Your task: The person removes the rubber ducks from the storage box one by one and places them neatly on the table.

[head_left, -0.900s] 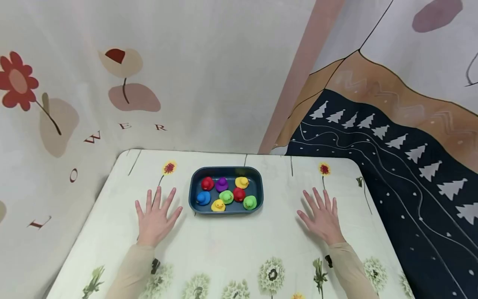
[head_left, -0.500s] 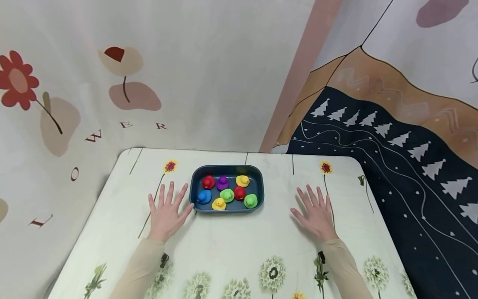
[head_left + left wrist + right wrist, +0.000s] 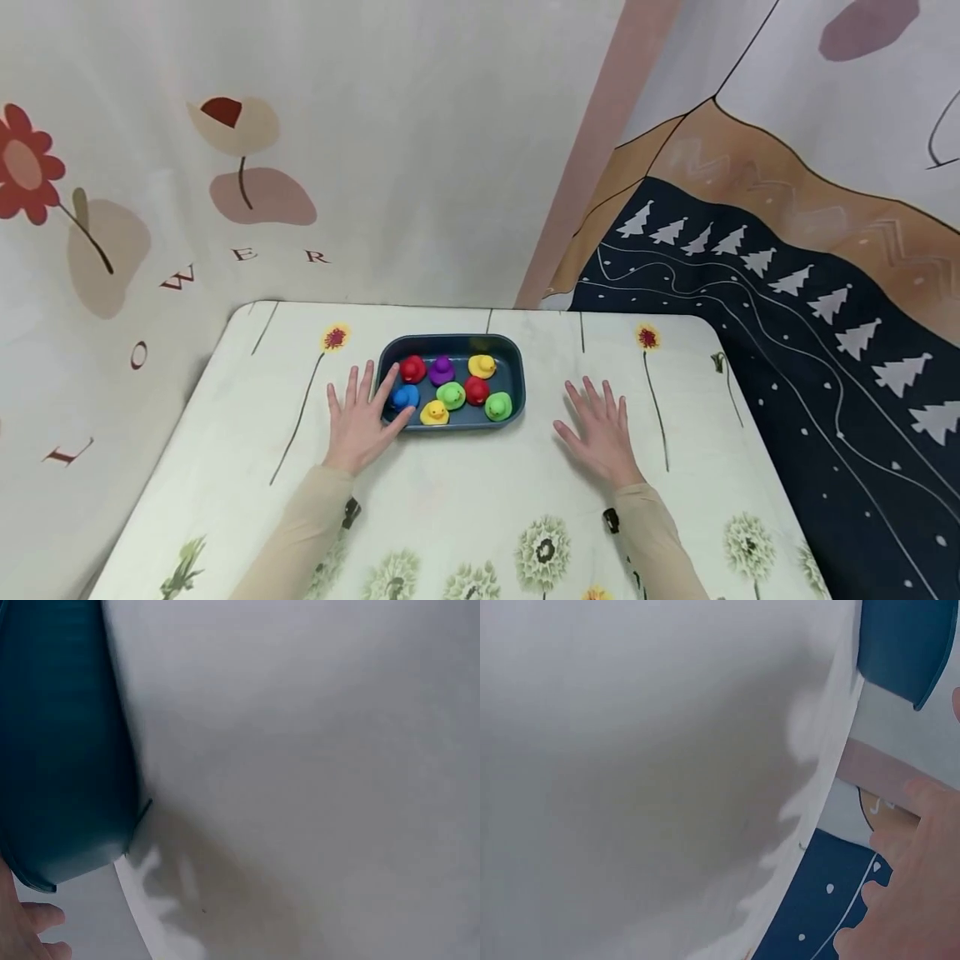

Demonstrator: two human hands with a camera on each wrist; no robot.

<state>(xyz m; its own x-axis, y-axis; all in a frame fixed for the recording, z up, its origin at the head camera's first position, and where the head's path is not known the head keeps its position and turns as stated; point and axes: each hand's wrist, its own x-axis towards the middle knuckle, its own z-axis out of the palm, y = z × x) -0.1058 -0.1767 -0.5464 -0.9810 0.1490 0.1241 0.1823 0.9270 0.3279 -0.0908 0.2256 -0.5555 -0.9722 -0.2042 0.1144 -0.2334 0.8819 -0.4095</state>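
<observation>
A dark blue tray (image 3: 480, 426) holds several small rubber ducks, among them a purple duck (image 3: 441, 372), a red duck (image 3: 476, 390), a green duck (image 3: 498, 407) and a yellow duck (image 3: 435, 412). My left hand (image 3: 362, 429) is spread at the tray's left end, its thumb and index finger overlapping the rim in the head view. Partly behind that thumb lies a blue duck (image 3: 405, 397). My right hand (image 3: 602, 433), fingers spread, is over the cloth to the right of the tray, apart from it. Both hands hold nothing.
A white cloth with printed flowers covers the table (image 3: 465, 492). Behind it hangs a pale printed curtain (image 3: 420, 167). A dark blue panel with printed trees (image 3: 750, 333) runs along the right side. Each wrist wears a small black camera (image 3: 611, 521).
Both hands have moved inward toward the tray. The left hand has come from beside it to overlap its left end; the right has come nearer its right end. The ducks stay put.
</observation>
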